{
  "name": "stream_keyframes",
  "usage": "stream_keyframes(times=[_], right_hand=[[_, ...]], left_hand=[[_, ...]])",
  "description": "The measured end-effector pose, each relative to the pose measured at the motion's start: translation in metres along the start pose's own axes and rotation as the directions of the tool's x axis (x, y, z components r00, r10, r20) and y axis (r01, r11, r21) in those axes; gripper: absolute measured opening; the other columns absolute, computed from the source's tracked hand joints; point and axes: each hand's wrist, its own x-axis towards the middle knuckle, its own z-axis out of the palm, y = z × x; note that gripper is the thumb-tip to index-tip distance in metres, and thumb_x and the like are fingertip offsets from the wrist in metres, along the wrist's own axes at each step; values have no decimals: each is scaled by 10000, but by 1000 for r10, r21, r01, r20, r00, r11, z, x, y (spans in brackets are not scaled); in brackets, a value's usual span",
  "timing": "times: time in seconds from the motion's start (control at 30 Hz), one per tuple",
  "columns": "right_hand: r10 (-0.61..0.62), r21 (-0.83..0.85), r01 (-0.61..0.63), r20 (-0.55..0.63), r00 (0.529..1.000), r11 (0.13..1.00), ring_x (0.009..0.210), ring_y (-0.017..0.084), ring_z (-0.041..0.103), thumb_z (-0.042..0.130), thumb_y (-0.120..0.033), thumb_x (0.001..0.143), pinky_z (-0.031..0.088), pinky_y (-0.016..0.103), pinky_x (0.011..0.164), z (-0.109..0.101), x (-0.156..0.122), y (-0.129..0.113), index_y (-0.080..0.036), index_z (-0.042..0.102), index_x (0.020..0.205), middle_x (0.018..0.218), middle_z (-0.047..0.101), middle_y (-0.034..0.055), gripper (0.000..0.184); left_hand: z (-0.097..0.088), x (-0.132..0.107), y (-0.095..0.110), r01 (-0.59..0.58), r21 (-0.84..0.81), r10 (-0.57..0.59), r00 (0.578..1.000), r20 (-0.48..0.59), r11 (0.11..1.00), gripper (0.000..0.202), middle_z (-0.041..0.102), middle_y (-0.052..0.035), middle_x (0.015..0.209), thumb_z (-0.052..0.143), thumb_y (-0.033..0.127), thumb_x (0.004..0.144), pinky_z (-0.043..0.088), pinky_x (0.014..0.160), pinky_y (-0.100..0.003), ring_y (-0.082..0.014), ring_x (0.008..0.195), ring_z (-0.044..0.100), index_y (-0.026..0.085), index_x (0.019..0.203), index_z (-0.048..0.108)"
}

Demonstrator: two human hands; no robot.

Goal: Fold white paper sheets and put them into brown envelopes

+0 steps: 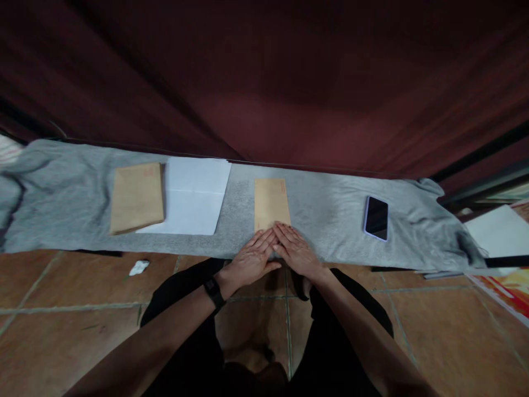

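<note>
A brown paper envelope lies flat on the grey cloth in front of me, with small red print along its right edge. My left hand rests flat over its near end, fingers stretched out. From the other side my right hand also lies flat there, and the fingertips of both hands meet on the envelope. The envelope's near edge is hidden under them. To the left sits a stack of brown envelopes, partly over white paper sheets that show a crease across the middle.
The grey cloth covers a long narrow surface. A phone in a purple case lies to the right. Behind hangs a dark red curtain. A crumpled white tissue is on the tiled floor.
</note>
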Motion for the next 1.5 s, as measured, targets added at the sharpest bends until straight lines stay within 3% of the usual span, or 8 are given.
stream_keyframes(times=[0.2, 0.47, 0.73, 0.93, 1.07, 1.3, 1.5], right_hand=[[-19, -102, 16, -24, 1000, 995, 1582, 248, 273, 395, -449, 1090, 226, 470, 1319, 4, -5, -1, -118, 276, 1644, 1704, 262, 124, 656], [19, -131, -29, -76, 997, 991, 1573, 272, 298, 417, -423, 1086, 228, 505, 1303, 5, -12, 3, -133, 246, 1655, 1687, 305, 144, 661], [63, -95, -71, -92, 994, 993, 1574, 281, 294, 380, -409, 1096, 168, 568, 1307, -1, -4, -5, -164, 252, 1656, 1678, 328, 137, 625], [-10, -101, 6, -40, 999, 995, 1581, 248, 277, 373, -423, 1101, 210, 483, 1318, 5, 9, -19, -136, 324, 1629, 1688, 311, 117, 603], [27, -127, -38, -88, 996, 991, 1570, 255, 305, 399, -431, 1098, 237, 489, 1309, 10, 9, -17, -142, 354, 1615, 1683, 316, 122, 594], [110, -120, -129, -151, 982, 984, 1551, 258, 349, 403, -393, 1099, 276, 493, 1291, 9, 12, -9, -156, 378, 1606, 1663, 363, 123, 560], [240, -110, -263, -188, 952, 959, 1552, 304, 341, 434, -398, 1085, 292, 538, 1270, 11, 28, -10, -154, 432, 1575, 1671, 338, 154, 547]], left_hand=[[0, -12, -1, 36, 43, -36, 999, -20, 998, 841, 291, -215, 1683, 521, 564, 1004, 170, 1317, -462, -286, 1601, 179, 47, 1614, 259], [0, -21, -4, 54, 67, -52, 998, -37, 996, 870, 275, -236, 1682, 543, 586, 986, 206, 1307, -475, -308, 1595, 189, 45, 1608, 262], [-6, -16, -11, 46, 43, -44, 998, -47, 998, 685, 424, -215, 1616, 460, 519, 1037, 304, 1278, -461, -296, 1547, 342, 72, 1553, 408], [-4, -11, -11, 78, 44, -71, 989, -132, 996, 535, 529, -199, 1547, 410, 345, 1050, 385, 1235, -451, -282, 1479, 466, 69, 1500, 496], [-3, -11, -17, 107, 43, -99, 982, -160, 993, 501, 574, -181, 1511, 363, 252, 1028, 442, 1190, -454, -278, 1441, 516, 80, 1455, 562], [-2, -4, -23, 202, 52, -186, 957, -224, 978, 489, 611, -169, 1477, 384, 319, 1045, 492, 1133, -477, -296, 1400, 559, 126, 1454, 572], [-11, 5, -42, 144, 90, -131, 981, -142, 985, 392, 670, -107, 1420, 406, 280, 1052, 529, 1086, -429, -255, 1297, 637, 186, 1336, 659]])
